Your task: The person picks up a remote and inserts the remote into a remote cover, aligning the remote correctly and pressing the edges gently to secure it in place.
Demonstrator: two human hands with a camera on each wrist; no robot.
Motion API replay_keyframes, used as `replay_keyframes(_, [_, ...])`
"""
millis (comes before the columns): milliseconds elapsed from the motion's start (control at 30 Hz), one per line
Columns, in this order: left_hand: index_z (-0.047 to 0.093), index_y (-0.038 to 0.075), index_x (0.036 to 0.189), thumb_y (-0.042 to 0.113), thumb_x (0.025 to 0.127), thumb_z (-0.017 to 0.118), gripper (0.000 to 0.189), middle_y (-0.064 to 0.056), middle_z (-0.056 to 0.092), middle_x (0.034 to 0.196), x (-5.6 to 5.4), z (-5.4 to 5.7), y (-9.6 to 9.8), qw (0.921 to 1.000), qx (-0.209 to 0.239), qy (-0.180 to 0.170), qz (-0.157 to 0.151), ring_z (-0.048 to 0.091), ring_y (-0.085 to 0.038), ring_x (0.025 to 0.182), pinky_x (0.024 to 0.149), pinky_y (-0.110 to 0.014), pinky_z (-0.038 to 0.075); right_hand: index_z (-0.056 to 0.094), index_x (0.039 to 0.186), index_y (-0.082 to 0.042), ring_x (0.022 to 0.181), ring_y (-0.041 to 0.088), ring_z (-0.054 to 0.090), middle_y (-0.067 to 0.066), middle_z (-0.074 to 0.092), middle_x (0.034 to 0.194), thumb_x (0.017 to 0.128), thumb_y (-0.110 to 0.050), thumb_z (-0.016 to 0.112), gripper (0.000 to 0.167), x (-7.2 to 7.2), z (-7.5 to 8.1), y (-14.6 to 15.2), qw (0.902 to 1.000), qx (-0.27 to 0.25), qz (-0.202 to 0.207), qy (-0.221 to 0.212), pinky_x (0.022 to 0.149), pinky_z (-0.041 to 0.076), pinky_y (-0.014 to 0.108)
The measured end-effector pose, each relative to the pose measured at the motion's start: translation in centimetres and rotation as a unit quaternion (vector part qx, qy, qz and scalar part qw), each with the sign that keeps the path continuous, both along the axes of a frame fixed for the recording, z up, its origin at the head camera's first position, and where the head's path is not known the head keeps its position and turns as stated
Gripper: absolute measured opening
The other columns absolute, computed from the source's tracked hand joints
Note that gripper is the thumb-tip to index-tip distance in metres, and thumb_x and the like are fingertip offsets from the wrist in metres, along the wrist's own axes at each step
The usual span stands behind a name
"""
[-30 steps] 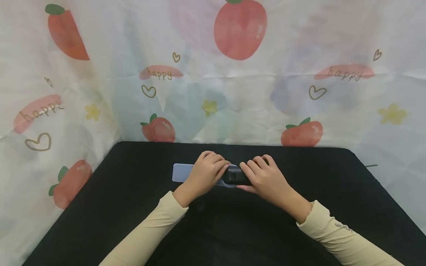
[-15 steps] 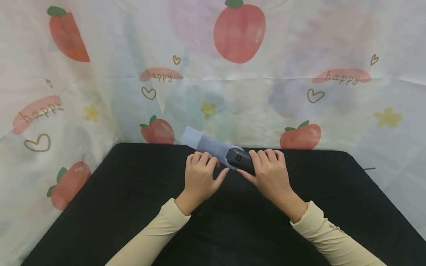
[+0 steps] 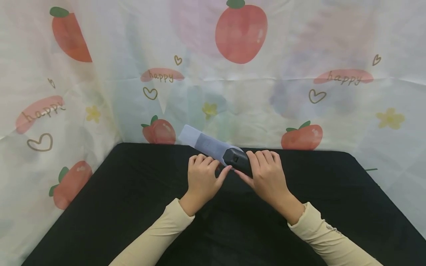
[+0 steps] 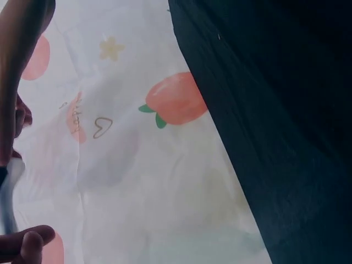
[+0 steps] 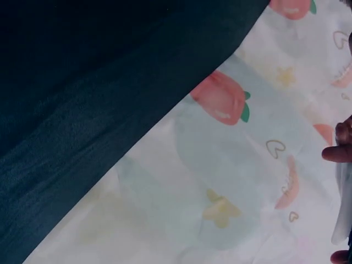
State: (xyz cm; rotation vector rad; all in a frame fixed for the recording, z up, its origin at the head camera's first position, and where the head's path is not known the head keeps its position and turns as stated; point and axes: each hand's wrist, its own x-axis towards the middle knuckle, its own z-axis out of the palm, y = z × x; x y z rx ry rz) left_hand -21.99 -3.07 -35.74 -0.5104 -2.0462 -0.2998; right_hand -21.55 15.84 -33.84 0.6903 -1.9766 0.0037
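A long, flat blue strip (image 3: 211,144), paler at its far-left end, joins a rounded black body (image 3: 237,159) with a small slot in it. It slants up to the left, over the table's back edge in the head view. My right hand (image 3: 267,175) grips the black body, with the thumb along its lower side. At the strip's lower edge my left hand (image 3: 203,179) holds on with bent fingers, its thumb reaching to the black end. Left fingertips are partly hidden. Only a sliver of the pale strip (image 5: 344,206) enters the right wrist view.
Black cloth covers the table (image 3: 133,192). Behind and to the left hangs a pale curtain (image 3: 253,92) printed with fruit, hearts and yellow flowers. Its folds come right up to the table's back edge.
From nearly level over the table, the strip with its black body has risen and tilted, left end up. My left hand has shifted from across the strip to its lower edge.
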Motion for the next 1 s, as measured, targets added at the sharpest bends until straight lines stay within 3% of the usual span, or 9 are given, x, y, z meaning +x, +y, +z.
replay_keyframes(167, [0.071, 0.013, 0.074, 0.03, 0.086, 0.065, 0.021, 0.001, 0.069, 0.07, 0.1, -0.1, 0.3, 0.9999, 0.007, -0.013, -0.007, 0.056, -0.018, 0.069, 0.076, -0.037, 0.044, 0.06, 0.104, 0.006, 0.075, 0.033, 0.054, 0.018, 0.059, 0.082, 0.078, -0.041, 0.07, 0.055, -0.1, 0.0, 0.0, 0.9999, 0.007, 0.008, -0.01, 0.072, 0.043, 0.047])
replay_keyframes(233, [0.071, 0.013, 0.075, 0.026, 0.086, 0.065, 0.019, 0.001, 0.069, 0.071, 0.2, 0.0, 0.4, 0.9996, 0.015, -0.018, -0.012, 0.056, -0.018, 0.069, 0.076, -0.036, 0.044, 0.059, 0.104, 0.006, 0.075, 0.033, 0.055, 0.018, 0.06, 0.082, 0.072, -0.037, 0.074, 0.056, -0.1, 0.0, -0.1, 0.9999, 0.01, 0.007, -0.013, 0.072, 0.043, 0.047])
replay_keyframes(367, [0.072, 0.012, 0.074, 0.02, 0.086, 0.064, 0.016, 0.001, 0.069, 0.07, 0.1, 0.1, 0.6, 0.9991, 0.028, -0.022, -0.022, 0.057, -0.017, 0.068, 0.075, -0.035, 0.045, 0.06, 0.104, 0.006, 0.074, 0.033, 0.055, 0.018, 0.06, 0.081, 0.085, -0.041, 0.059, 0.051, -0.1, -0.2, -0.3, 0.9999, 0.006, 0.002, -0.011, 0.071, 0.043, 0.046])
replay_keyframes(500, [0.071, 0.012, 0.069, 0.015, 0.084, 0.065, 0.017, 0.001, 0.067, 0.065, 0.0, 0.3, 0.6, 0.9981, 0.038, -0.018, -0.045, 0.057, -0.015, 0.065, 0.074, -0.034, 0.046, 0.06, 0.104, 0.006, 0.073, 0.033, 0.054, 0.018, 0.059, 0.08, 0.097, -0.05, 0.033, 0.063, 0.0, -0.4, -0.7, 0.9999, -0.004, -0.012, -0.007, 0.071, 0.042, 0.046])
replay_keyframes(667, [0.07, 0.012, 0.066, 0.013, 0.083, 0.066, 0.018, 0.002, 0.065, 0.062, 0.1, 0.1, 0.9, 0.9971, 0.036, -0.01, -0.067, 0.056, -0.014, 0.062, 0.072, -0.032, 0.046, 0.06, 0.104, 0.005, 0.071, 0.033, 0.053, 0.017, 0.058, 0.077, 0.097, -0.054, 0.028, 0.067, 0.1, -0.4, -1.0, 0.9994, -0.014, -0.028, -0.015, 0.07, 0.043, 0.046])
replay_keyframes(767, [0.069, 0.012, 0.064, 0.013, 0.082, 0.067, 0.018, 0.002, 0.065, 0.061, 0.3, -0.2, 1.1, 0.9967, 0.032, -0.006, -0.074, 0.056, -0.013, 0.062, 0.072, -0.031, 0.046, 0.06, 0.103, 0.004, 0.07, 0.032, 0.053, 0.016, 0.057, 0.076, 0.092, -0.051, 0.048, 0.057, 0.0, -0.5, -1.1, 0.9991, -0.014, -0.032, -0.024, 0.07, 0.043, 0.046])
replay_keyframes(900, [0.069, 0.012, 0.064, 0.013, 0.082, 0.068, 0.018, 0.003, 0.065, 0.061, 0.7, -0.7, 1.3, 0.9965, 0.025, -0.008, -0.08, 0.056, -0.013, 0.063, 0.072, -0.031, 0.047, 0.061, 0.1, 0.004, 0.068, 0.031, 0.051, 0.015, 0.056, 0.073, 0.07, -0.044, 0.077, 0.059, -0.2, -0.9, -1.0, 0.9992, -0.013, -0.028, -0.026, 0.068, 0.043, 0.046])
replay_keyframes(1000, [0.069, 0.012, 0.065, 0.014, 0.082, 0.068, 0.017, 0.003, 0.065, 0.062, 0.8, -1.1, 1.4, 0.9967, 0.02, -0.013, -0.078, 0.056, -0.013, 0.064, 0.073, -0.03, 0.047, 0.061, 0.098, 0.005, 0.067, 0.031, 0.051, 0.015, 0.056, 0.072, 0.063, -0.042, 0.083, 0.063, -0.3, -1.2, -0.9, 0.9993, -0.015, -0.022, -0.026, 0.067, 0.042, 0.045])
